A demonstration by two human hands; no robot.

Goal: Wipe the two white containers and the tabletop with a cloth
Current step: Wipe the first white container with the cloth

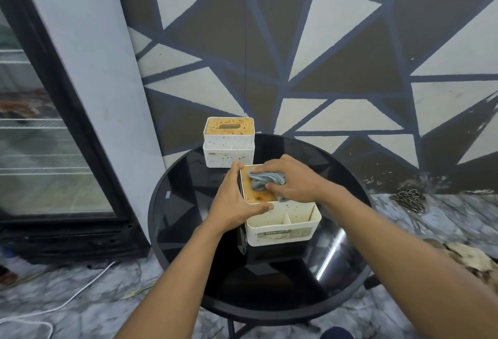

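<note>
In the centre of the frame, on the round black glass surface (186,212), stands the nearer white plastic container (283,228) with a speckled brown lid (257,196). The left hand (235,201) has its grip closed round the left and front edges of the container's top, thumb laid along the front. The right hand (295,179) presses a crumpled blue-grey cloth (265,179) onto that lid, grip curled over the cloth, while the second white container (229,154), likewise brown-topped, sits just above in the frame at the surface's far edge.
</note>
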